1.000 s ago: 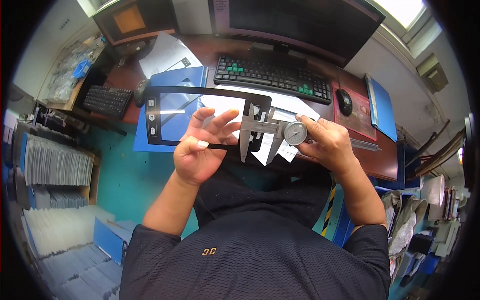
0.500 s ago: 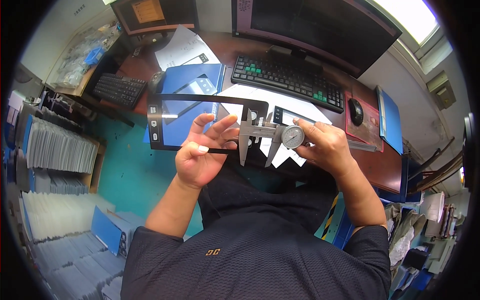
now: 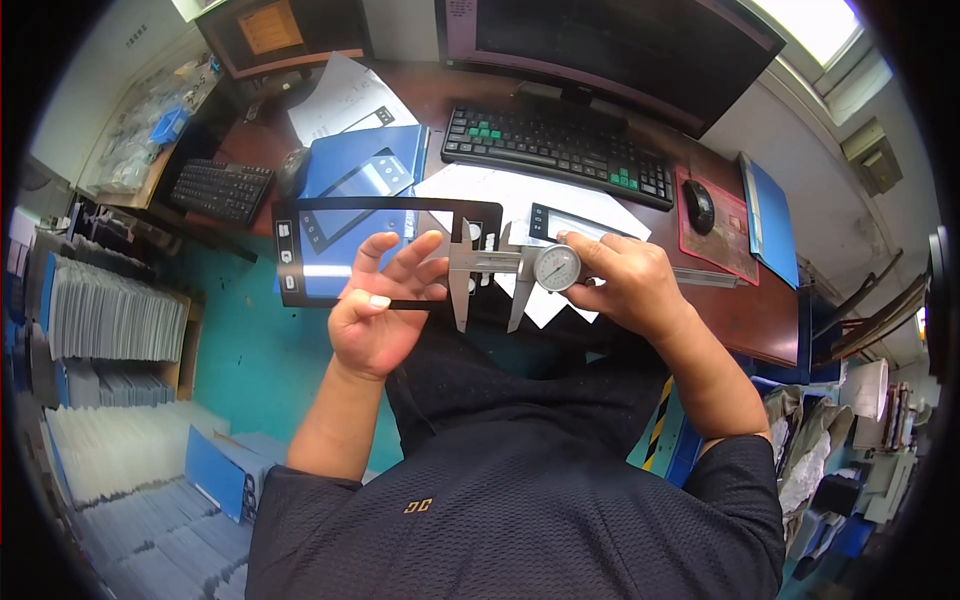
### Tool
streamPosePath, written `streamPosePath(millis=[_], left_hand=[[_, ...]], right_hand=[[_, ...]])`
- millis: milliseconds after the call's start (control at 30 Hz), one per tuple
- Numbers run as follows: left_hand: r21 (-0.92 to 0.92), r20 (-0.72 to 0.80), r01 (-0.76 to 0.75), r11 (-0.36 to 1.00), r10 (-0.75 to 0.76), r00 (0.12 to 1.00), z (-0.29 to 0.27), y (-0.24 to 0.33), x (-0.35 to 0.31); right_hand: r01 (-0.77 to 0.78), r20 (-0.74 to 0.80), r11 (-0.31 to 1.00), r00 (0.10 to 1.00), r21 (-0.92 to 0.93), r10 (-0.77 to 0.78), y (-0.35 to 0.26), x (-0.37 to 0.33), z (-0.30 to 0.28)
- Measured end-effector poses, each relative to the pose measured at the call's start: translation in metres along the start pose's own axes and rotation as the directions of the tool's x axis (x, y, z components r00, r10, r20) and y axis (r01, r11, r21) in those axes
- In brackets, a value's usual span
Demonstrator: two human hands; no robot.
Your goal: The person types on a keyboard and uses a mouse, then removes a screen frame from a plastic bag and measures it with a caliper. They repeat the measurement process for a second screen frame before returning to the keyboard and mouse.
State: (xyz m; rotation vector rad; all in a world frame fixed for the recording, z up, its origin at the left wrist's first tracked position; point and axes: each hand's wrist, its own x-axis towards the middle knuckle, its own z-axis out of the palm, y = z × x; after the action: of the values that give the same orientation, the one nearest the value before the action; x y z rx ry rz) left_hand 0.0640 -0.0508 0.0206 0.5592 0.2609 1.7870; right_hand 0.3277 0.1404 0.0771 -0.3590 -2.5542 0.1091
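Note:
My left hand point(image 3: 378, 325) holds a see-through rectangular panel with a black border point(image 3: 287, 262) up above the desk. Its fingers show behind the clear middle, and the thumb lies near the lower border. A dial caliper point(image 3: 495, 261) is gripped in my right hand point(image 3: 640, 288), with thumb and fingers about the round dial point(image 3: 557, 268). The caliper's long jaws point toward me and stand apart across the panel's right end. Whether both jaws touch the border cannot be made out.
Behind the panel lie a blue folder point(image 3: 325, 160), white paper sheets point(image 3: 470, 182) and another black-bordered panel point(image 3: 570, 222). A black keyboard point(image 3: 560, 150), a monitor point(image 3: 600, 50) and a mouse point(image 3: 699, 206) stand farther back. Stacked sheets point(image 3: 110, 310) line the left side.
The whole view has shifted slightly, with desk, hands, panel and caliper all sitting a little farther left in the picture. Both holds and the jaw gap look about the same.

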Motion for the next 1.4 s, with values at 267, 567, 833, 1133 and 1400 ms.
streamPosePath(millis=[267,567,833,1133,1400], left_hand=[[0.411,-0.181,0.187,0.892,-0.121,0.976,-0.031,0.069,0.002],[0.07,-0.065,-0.013,0.997,0.017,0.998,0.008,0.022,0.0],[-0.027,0.055,-0.04,0.999,0.042,0.998,0.017,0.008,-0.011],[-0.001,0.057,-0.052,0.999,0.052,0.997,0.021,0.001,-0.014],[-0.021,0.059,-0.054,0.998,0.055,0.997,0.021,-0.001,-0.014]], right_hand=[[-0.041,0.006,0.999,0.999,0.025,0.041,0.002,-0.008,0.0],[-0.081,0.009,0.995,0.997,0.062,0.081,-0.001,-0.012,-0.013],[-0.027,-0.005,0.997,1.0,0.078,0.027,-0.009,0.0,-0.014],[-0.024,0.004,0.997,1.0,0.077,0.024,-0.011,-0.001,-0.011],[-0.026,0.009,0.998,1.0,0.05,0.025,-0.01,-0.002,-0.012]])
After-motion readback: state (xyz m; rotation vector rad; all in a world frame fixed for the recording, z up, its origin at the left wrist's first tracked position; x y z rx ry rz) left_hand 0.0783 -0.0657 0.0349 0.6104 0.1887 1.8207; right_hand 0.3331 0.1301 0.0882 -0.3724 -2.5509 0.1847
